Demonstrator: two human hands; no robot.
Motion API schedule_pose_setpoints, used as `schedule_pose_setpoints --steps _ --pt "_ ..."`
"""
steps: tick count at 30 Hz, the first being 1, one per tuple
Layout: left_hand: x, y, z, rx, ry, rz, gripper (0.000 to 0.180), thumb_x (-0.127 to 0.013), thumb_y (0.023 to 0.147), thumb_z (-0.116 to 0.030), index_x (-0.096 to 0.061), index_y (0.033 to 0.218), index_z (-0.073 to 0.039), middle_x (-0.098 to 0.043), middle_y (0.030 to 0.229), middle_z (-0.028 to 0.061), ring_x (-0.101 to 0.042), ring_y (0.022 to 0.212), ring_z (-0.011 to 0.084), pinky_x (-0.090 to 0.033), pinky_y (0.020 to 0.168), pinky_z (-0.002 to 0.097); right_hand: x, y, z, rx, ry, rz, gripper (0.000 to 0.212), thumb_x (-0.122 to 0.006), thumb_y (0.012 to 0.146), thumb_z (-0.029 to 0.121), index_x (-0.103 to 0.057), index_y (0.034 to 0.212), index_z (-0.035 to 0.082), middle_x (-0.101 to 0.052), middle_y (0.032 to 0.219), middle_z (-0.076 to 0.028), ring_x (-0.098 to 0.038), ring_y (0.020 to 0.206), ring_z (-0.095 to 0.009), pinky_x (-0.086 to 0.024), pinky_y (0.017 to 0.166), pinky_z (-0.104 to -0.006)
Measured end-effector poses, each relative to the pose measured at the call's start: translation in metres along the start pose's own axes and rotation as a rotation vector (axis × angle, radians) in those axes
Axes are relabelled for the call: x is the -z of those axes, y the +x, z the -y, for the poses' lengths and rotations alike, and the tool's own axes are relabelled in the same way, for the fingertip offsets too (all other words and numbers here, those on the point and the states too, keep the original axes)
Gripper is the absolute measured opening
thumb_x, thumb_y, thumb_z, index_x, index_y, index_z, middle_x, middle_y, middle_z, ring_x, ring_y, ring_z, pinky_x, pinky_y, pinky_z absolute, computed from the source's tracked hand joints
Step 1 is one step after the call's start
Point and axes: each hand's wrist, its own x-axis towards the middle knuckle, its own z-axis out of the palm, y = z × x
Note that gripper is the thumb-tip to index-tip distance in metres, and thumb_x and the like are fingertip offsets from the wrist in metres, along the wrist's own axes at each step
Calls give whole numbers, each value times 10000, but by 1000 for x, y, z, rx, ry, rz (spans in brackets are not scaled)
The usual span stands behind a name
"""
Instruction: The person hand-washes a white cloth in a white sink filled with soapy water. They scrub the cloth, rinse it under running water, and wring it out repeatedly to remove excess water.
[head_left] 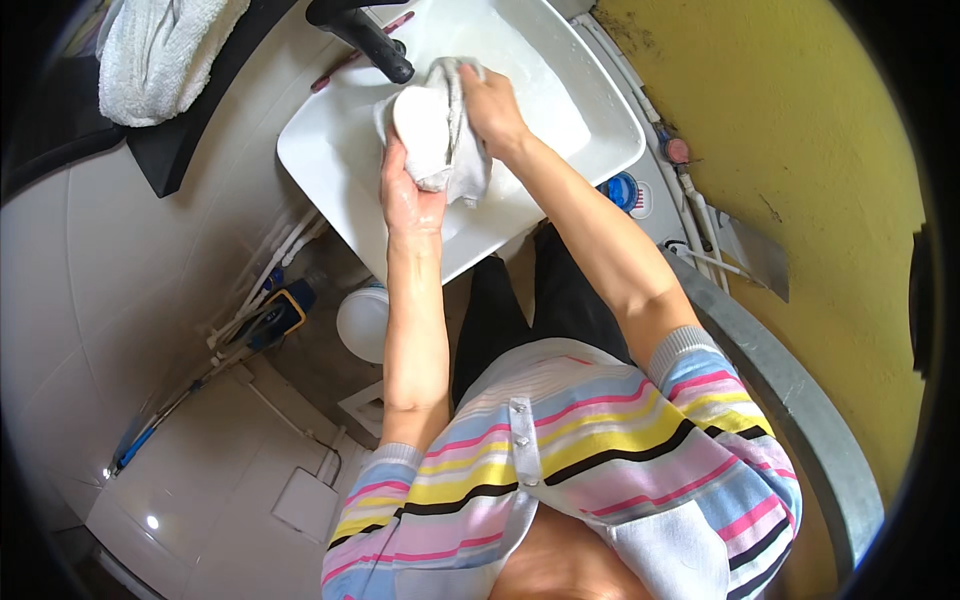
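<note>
Over the white sink, both my hands hold a wet-looking, greyish-white cloth. My left hand supports it from below and the left, its thumb along the edge and most fingers hidden behind. A smooth, white, rounded piece lies against the cloth above my left palm; whether it is separate or part of the fabric I cannot tell. From the right, my right hand grips the upper part of the cloth with bent fingers. Just above the bundle is the end of the black faucet.
A thin reddish stick-like thing lies along the sink's back left rim. A white towel hangs at upper left. Pipes run along the yellow wall at right. Below the sink stands a white bucket.
</note>
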Motion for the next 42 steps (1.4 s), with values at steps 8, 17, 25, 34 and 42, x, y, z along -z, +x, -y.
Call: schedule_pose_setpoints --steps 8,17,25,34,42 --pt "6 6 17 -83 87 52 453 -568 954 -343 -500 1272 -28 -557 1229 90 -537 1131 204 -442 976 363 -25 -84 -6 586 -506 -121 685 -625 908 302 -316 1423 -27 -503 1315 -213 -488 1220 -270 -401 1014 -368" --pt "-4 -7 -31 -102 -142 -71 554 -572 915 -376 -481 1305 7 -523 1329 156 -478 1249 291 -326 1091 454 7 -67 18 61 346 185 252 -703 847 154 -634 1016 -19 -648 934 -58 -597 822 -121 -497 732 -264" --pt "-10 -7 -22 109 -159 76 491 -473 979 -410 -482 1316 -54 -543 1312 113 -515 1204 278 -390 1044 450 11 -68 9 148 301 151 370 -648 883 157 -594 1221 16 -637 1001 -50 -573 890 -111 -478 804 -250" --pt "-33 -23 -23 -195 144 241 592 -366 990 -486 -359 1408 -67 -398 1446 81 -398 1317 248 -324 1098 421 -24 -112 56 786 -265 25 301 -566 929 149 -522 1214 64 -582 1256 -171 -615 1050 -279 -477 904 -372" --pt "-34 -38 -11 -54 90 283 569 -276 1026 -415 -306 1429 -16 -374 1438 123 -372 1329 229 -296 1118 375 -37 -97 55 876 -839 110 240 -509 914 256 -591 1094 120 -596 1074 -126 -562 1035 -332 -433 932 -511"
